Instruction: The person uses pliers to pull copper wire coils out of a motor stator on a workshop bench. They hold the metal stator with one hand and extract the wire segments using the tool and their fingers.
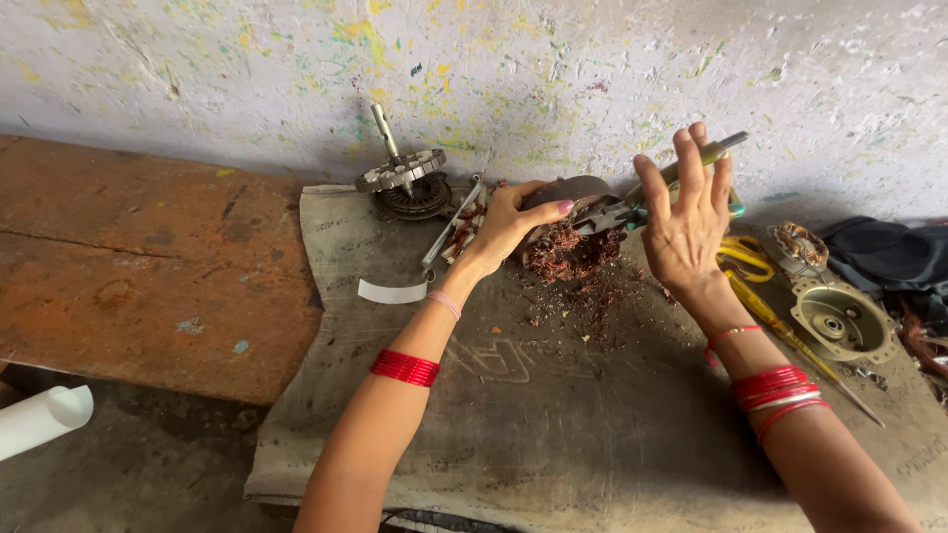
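My left hand (509, 225) grips a round dark motor stator (568, 190) that rests on a grey sack mat (553, 415) against the wall. Tangled copper wire (568, 255) spills out of the stator in front. My right hand (686, 222) holds pliers (632, 207) with green handles, fingers spread upward, and the jaws point left into the stator. Copper scraps lie scattered on the mat below the stator. Both wrists wear red bangles.
A rotor with a shaft (403, 178) stands at the back left of the mat, a white strip (392, 291) lies near it. On the right lie yellow-handled scissors (746, 259), a metal motor cover (839, 321), a screwdriver (790, 341) and dark cloth (889, 252). A rusty slab (148, 266) lies left.
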